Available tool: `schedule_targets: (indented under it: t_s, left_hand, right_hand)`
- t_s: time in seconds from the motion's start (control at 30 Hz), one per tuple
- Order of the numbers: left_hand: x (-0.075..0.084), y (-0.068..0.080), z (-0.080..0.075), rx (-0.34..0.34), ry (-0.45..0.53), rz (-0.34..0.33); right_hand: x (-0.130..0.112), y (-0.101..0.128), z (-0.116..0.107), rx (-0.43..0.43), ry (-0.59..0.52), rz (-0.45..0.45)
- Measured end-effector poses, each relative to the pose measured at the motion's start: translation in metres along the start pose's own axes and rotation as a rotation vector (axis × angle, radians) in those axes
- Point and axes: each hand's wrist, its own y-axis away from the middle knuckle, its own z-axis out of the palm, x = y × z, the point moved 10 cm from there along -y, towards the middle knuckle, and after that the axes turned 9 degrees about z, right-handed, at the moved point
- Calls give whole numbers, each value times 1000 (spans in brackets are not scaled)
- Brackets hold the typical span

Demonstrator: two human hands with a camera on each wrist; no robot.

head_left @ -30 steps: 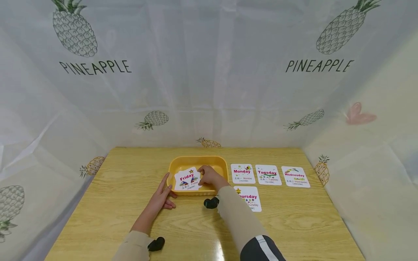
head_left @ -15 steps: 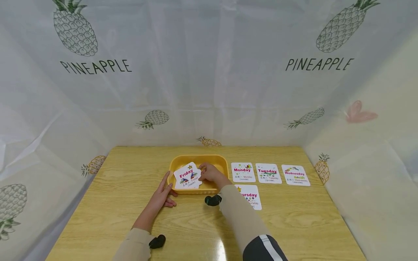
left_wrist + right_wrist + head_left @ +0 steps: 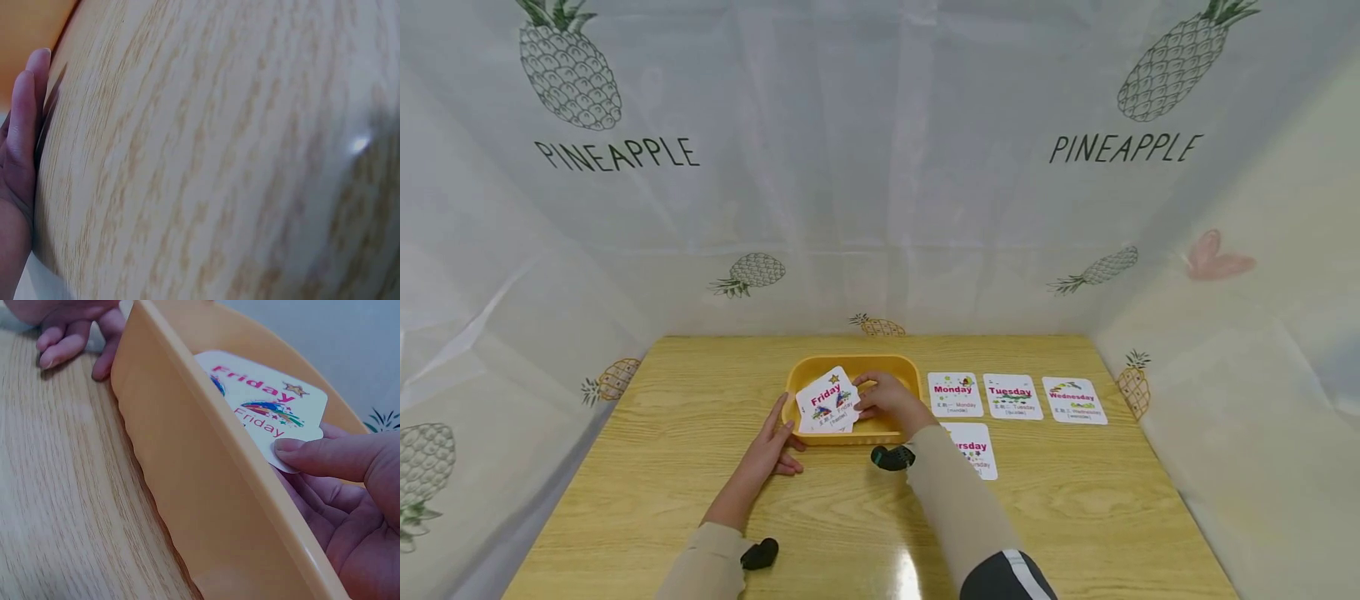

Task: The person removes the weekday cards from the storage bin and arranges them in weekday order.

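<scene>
Right hand [image 3: 883,402] pinches white "Friday" paper card [image 3: 827,401], tilted over yellow plastic tray [image 3: 850,366], frame centre.
Left hand [image 3: 772,446] flat, fingers straight, against tray's near-left wall on wooden bench [image 3: 700,467].
Monday–Thursday cards laid out right of tray; Friday not yet placed.

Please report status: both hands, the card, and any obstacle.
Right hand pinches Friday card, tilted over tray. Left hand open, against tray's left wall. Nothing in the way.

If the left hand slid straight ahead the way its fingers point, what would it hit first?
The left hand lies flat on the table, fingertips already at the yellow tray's near-left corner, so likely that wall.
</scene>
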Motion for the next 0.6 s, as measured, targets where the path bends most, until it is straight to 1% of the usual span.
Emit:
schedule_targets:
  t_s: [0.1,0.23,0.37,0.47,0.6]
  left_hand:
    - [9,5,4,-9,0,-3]
    - [8,4,4,-7,4,-1]
    - [-6,-4,0,17,4,2]
    - [-18,-9,-4,34,-18,17]
    - [-24,-10,-8,48,-39,24]
  right_hand:
    - [1,3,-4,28,-7,8]
    - [0,8,-11,72,-2,-3]
    - [-3,13,-18,103,-12,-30]
    - [-4,18,-25,134,-22,-22]
    - [-5,26,-32,147,-28,-21]
